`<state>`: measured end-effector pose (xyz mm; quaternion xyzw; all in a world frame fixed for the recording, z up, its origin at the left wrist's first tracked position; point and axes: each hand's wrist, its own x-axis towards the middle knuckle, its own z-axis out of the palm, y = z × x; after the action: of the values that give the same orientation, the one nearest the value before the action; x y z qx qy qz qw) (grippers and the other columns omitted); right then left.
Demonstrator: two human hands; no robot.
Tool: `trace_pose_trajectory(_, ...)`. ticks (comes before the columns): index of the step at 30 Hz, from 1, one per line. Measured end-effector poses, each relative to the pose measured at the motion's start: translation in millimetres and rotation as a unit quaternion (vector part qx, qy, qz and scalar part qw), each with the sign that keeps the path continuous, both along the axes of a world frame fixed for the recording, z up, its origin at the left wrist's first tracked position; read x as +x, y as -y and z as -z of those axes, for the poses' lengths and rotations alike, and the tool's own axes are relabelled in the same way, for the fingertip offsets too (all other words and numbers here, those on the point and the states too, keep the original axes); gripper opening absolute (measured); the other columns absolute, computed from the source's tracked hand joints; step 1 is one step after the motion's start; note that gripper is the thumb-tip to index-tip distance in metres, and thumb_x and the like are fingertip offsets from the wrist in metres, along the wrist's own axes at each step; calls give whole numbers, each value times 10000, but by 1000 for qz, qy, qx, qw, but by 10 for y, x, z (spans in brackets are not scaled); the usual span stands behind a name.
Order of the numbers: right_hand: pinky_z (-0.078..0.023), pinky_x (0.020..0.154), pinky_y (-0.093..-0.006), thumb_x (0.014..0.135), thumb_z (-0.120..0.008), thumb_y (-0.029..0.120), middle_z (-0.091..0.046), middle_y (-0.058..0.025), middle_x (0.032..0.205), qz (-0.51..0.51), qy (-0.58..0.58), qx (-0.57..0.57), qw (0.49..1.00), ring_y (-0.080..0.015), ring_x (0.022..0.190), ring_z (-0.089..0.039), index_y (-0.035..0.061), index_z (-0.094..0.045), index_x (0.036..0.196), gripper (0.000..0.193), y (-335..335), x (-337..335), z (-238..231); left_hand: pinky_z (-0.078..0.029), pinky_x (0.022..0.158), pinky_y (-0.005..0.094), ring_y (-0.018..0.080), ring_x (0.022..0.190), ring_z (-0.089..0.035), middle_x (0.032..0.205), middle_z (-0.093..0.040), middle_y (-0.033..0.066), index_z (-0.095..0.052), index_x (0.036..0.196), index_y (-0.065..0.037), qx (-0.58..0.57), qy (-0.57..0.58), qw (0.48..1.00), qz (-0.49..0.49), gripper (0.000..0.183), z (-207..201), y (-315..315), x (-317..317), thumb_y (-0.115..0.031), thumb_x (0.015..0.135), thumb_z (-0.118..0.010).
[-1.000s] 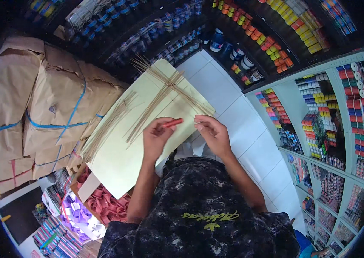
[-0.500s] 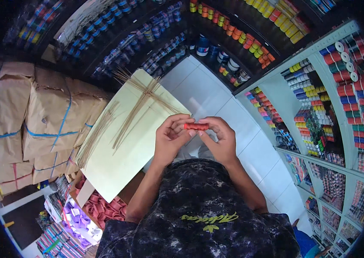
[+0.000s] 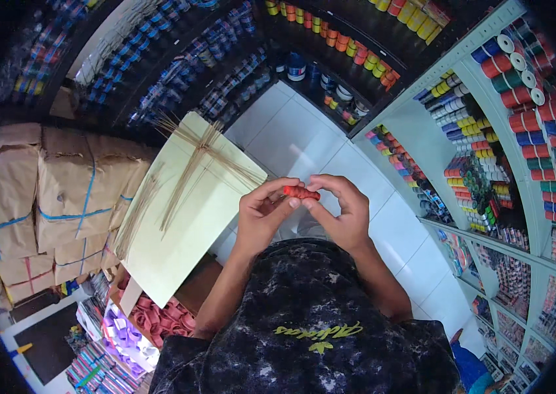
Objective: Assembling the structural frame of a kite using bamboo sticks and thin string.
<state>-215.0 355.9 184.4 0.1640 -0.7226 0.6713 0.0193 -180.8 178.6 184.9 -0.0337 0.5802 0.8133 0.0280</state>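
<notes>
A small spool of red thread (image 3: 301, 192) is held in the air in front of my chest, between the fingers of both hands. My left hand (image 3: 259, 213) pinches its left end with thumb and fingers. At the other end, my right hand (image 3: 344, 213) has its thumb below and its index finger above the spool. The spool lies nearly level, its right end slightly lower. The fingers partly cover both ends.
To my left, thin brown sticks (image 3: 192, 167) lie on a cream tabletop (image 3: 209, 203). Paper-wrapped parcels (image 3: 71, 187) are stacked beyond it. Shelves of coloured spools (image 3: 521, 98) stand right and ahead. Pink ribbon-like strips (image 3: 166, 318) fill a box. Someone's blue clothing (image 3: 472, 368) shows lower right.
The spool has turned slightly in my fingers and now tilts down to the right. My right index finger has shifted back a little from it. The whole view has swung slightly.
</notes>
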Motion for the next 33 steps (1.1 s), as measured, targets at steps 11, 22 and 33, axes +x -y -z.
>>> trace_pose_trajectory(11,-553,856,-306,941,-651,-17,-690,-110,1014,7,83,-109,991,-169,960,-693,-19,-567,1120,198,-285,-46,60,-498,957,300,176,1100,-648,1151,-684,114,-615,1243,30,-13,-20,1000,11,329,-60,-237,-86,48,920,-672)
trace_pose_trajectory(22,-507,989,-376,994,-578,6,-621,-101,975,27,83,-170,982,-151,914,-616,40,-413,1078,189,-231,-7,130,-490,879,264,114,984,-629,1053,-672,51,-617,1162,5,-1,-11,994,-107,233,-24,160,-63,-15,937,-675)
trace_pose_trajectory(33,-516,960,-410,1015,-548,27,-626,-44,994,48,276,-520,807,-160,854,-624,127,-435,1163,212,62,-40,104,-472,880,256,95,955,-614,1030,-661,13,-633,1153,-15,-47,22,998,-31,259,-123,895,141,-27,908,-718)
